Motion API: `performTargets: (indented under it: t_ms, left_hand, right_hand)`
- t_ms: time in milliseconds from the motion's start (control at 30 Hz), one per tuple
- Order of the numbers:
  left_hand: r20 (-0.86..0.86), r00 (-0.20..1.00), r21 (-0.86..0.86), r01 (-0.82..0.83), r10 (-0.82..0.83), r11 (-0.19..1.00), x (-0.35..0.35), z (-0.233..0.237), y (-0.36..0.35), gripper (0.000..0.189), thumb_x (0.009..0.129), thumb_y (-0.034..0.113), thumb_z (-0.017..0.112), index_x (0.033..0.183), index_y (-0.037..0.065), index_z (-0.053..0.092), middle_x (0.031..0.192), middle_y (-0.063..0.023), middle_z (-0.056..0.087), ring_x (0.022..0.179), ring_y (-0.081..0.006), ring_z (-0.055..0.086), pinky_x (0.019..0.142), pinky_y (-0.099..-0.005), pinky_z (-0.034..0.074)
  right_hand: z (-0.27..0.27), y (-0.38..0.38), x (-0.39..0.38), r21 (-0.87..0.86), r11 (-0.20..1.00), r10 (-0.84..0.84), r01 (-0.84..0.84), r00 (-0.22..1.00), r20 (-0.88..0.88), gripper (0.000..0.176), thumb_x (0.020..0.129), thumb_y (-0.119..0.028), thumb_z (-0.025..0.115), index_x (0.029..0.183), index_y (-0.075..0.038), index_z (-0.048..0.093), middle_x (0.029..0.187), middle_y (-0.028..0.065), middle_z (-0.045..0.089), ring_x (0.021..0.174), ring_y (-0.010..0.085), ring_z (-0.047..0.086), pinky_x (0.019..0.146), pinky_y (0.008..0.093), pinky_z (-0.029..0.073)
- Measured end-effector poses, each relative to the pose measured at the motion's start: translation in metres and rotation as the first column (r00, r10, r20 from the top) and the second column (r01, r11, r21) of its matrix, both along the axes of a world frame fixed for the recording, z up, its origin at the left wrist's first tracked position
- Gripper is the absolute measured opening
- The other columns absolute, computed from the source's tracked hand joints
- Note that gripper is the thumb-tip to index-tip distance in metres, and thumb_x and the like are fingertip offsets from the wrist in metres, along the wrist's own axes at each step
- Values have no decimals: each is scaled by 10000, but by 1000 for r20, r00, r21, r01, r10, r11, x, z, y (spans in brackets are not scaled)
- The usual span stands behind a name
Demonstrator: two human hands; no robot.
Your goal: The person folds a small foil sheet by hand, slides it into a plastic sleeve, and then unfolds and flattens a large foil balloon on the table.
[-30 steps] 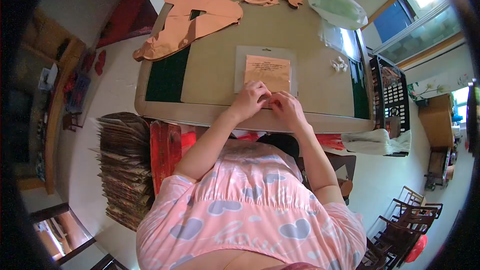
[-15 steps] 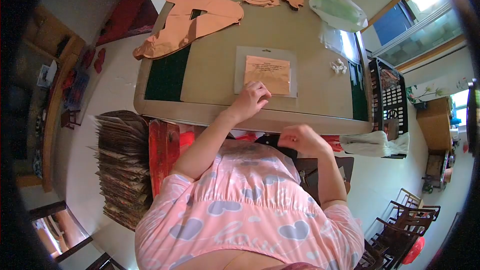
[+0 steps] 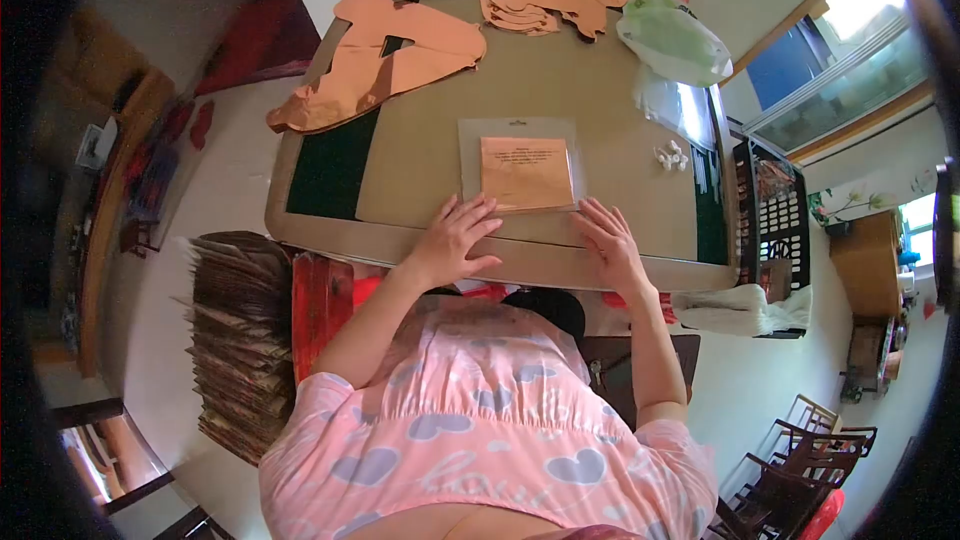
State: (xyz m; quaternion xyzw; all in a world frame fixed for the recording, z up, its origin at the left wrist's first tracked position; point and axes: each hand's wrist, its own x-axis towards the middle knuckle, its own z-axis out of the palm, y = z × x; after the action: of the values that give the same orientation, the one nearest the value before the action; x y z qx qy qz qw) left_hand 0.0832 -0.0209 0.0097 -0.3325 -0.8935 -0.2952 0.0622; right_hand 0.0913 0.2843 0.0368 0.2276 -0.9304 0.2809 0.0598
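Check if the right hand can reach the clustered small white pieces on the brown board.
Probably yes: the right hand looks empty, fingers spread by the lower right of the flat clear packet; only bare board shows between it and the white pieces.

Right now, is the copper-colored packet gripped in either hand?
No, the packet lies flat on the table, with the left hand and right hand open near its lower corners.
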Motion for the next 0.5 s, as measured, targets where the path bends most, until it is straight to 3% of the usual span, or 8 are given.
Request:
performTargets:
  t_ms: [100,300,500]
  left_hand:
    - [35,999,96,-35,32,995,-6,-8,-4,283,792,189,704,1036,92,597,1334,-94,531,1289,-277,449,1078,-506,306]
    - [-29,998,101,-46,49,994,-24,-19,-10,148,786,92,686,889,79,581,1230,-81,606,1232,-280,506,1042,-441,368]
    - [42,998,187,-47,40,981,-25,-8,-10,225,750,127,735,918,76,594,1218,-98,607,1238,-291,497,1036,-427,381]
  right_hand:
    - [0,-4,-5,73,996,51,-54,998,44,353,848,-148,623,1199,-111,623,1335,79,539,1297,269,440,1108,493,263]
    - [-6,-2,-17,89,992,91,-93,995,34,319,864,-210,628,1166,-112,644,1331,64,544,1289,249,447,1105,476,271]
    - [-4,-5,-11,193,976,110,-99,993,-49,289,868,-207,625,1140,-115,655,1338,64,535,1283,249,447,1097,472,284]
